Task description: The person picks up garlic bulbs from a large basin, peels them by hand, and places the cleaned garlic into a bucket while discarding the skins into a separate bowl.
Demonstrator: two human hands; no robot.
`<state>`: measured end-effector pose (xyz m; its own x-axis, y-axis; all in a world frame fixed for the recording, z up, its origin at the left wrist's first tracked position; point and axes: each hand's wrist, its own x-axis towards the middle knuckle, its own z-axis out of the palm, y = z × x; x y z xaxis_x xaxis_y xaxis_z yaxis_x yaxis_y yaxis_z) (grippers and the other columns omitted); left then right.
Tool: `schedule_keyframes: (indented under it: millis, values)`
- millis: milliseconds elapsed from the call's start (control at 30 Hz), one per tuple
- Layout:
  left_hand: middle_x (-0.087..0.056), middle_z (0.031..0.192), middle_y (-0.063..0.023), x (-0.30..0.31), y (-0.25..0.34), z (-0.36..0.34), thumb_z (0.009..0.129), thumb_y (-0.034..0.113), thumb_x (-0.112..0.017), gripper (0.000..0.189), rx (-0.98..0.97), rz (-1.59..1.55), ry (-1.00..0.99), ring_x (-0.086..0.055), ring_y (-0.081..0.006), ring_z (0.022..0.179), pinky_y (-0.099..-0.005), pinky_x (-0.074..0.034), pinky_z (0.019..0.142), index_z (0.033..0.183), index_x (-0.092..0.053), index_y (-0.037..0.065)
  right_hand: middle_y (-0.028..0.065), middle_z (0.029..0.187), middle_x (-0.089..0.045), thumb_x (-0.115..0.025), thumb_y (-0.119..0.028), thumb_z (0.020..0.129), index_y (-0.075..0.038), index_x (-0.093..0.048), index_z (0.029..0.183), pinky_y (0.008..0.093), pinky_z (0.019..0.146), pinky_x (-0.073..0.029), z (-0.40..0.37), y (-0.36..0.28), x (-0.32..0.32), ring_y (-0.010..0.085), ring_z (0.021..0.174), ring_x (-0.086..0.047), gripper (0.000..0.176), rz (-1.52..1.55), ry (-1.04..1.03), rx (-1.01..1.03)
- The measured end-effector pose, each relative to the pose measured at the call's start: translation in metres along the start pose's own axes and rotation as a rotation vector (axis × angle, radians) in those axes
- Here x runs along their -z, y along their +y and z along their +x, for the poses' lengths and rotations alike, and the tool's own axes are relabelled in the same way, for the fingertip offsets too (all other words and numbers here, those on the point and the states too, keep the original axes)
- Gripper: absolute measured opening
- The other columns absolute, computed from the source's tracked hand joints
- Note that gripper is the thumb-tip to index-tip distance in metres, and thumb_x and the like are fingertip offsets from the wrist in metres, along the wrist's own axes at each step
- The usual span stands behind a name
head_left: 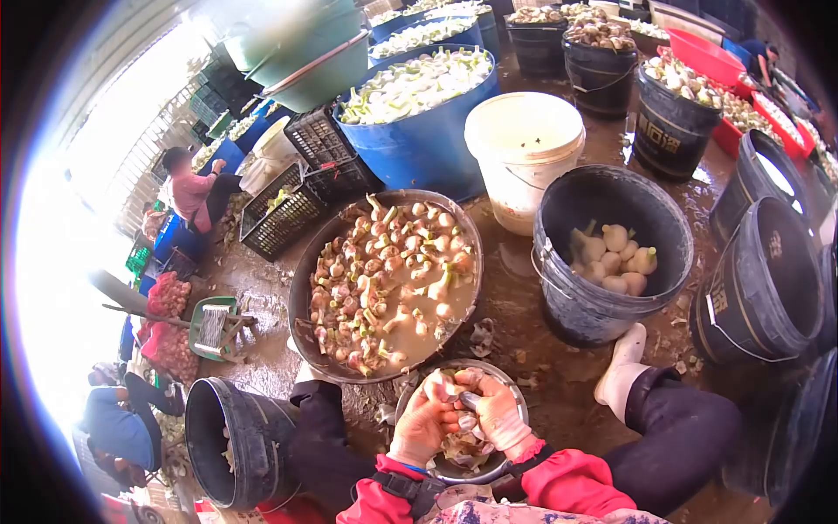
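Observation:
Over a metal basin [515, 384] between my knees, both hands work close together. My left hand [423, 425] is closed on a garlic bulb [443, 385], which its fingers partly cover. My right hand [497, 415] grips a small knife [470, 401] with a grey metal part showing against the bulb; its blade is mostly hidden. Papery garlic peelings [467, 447] lie in the basin below. Just beyond stands a wide round tub [474, 288] of murky water with many unpeeled garlic bulbs [371, 279]. To its right, a black bucket [559, 297] holds several peeled bulbs [615, 253].
A white bucket [524, 188] and a large blue tub [419, 144] full of pale garlic stand behind. Black buckets [755, 288] line the right side; another bucket [253, 445] tilts at my left. A green stool [214, 327] and a seated person [192, 192] are further left. The floor is wet.

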<state>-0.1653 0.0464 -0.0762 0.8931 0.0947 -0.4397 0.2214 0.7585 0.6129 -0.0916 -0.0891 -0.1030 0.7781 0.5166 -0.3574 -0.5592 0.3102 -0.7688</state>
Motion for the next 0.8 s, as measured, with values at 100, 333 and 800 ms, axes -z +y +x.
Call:
schedule_keyframes:
  millis: [100, 333, 800]
  values:
    - [-0.058, 0.107, -0.0094, 0.002, -0.005, 0.0, 0.08, 0.003, -0.068, 0.063, -0.109, 0.039, 0.029, -0.062, -0.0169, 0.086, -0.0292, -0.055, 0.071, 0.134, -0.037, 0.006, 0.0029, 0.102, -0.064, -0.059, 0.003, 0.085, -0.001, -0.062, 0.111, 0.0213, 0.073, -0.05, 0.002, 0.002, 0.002, 0.0101, 0.087, -0.06, 0.027, 0.214, -0.031, -0.07]
    - [-0.058, 0.105, -0.0076, 0.01, -0.009, -0.004, 0.072, 0.0, -0.074, 0.052, -0.366, 0.46, 0.149, -0.058, -0.0197, 0.093, -0.033, -0.05, 0.083, 0.119, -0.051, 0.004, 0.0049, 0.11, -0.062, -0.061, -0.009, 0.088, 0.0, -0.06, 0.118, 0.0258, 0.086, -0.047, 0.004, 0.007, 0.002, 0.0136, 0.098, -0.058, 0.031, 0.233, -0.25, -0.206]
    - [-0.055, 0.086, -0.0092, 0.023, 0.009, -0.008, 0.058, 0.041, -0.086, 0.06, -0.647, 1.449, 0.393, -0.056, -0.0225, 0.077, -0.0315, -0.047, 0.068, 0.094, -0.057, 0.002, 0.0022, 0.093, -0.065, -0.067, -0.012, 0.084, -0.003, -0.066, 0.103, 0.023, 0.072, -0.05, -0.006, -0.003, -0.014, 0.0096, 0.083, -0.06, 0.021, -0.219, -0.132, 0.025]
